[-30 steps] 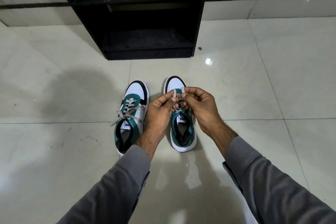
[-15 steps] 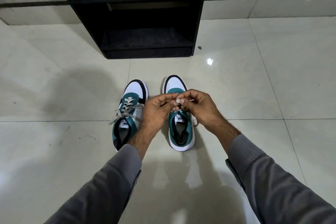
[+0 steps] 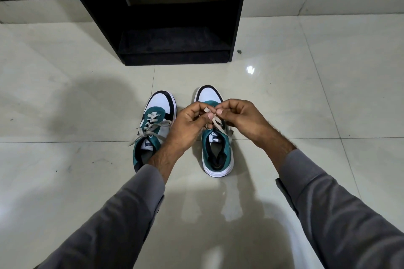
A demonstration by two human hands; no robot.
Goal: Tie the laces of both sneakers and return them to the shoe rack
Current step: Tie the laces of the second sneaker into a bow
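Head view: both hands pinch the beige lace [image 3: 215, 121] above the right sneaker [image 3: 216, 148], left hand [image 3: 192, 125] and right hand [image 3: 242, 117] meeting fingertip to fingertip, wrists angled inward. Beside it on the tiled floor [image 3: 65, 181] stands the left sneaker [image 3: 155, 124], facing the black shoe rack [image 3: 166, 17]. Compared with half a second ago, the hands sit slightly higher, showing more lace.

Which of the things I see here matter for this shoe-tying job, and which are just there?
Part of the job:
right sneaker, being tied
its lace, pinched by left hand and right hand
left sneaker, lace looks tied
black shoe rack

Just there:
dark speck on floor
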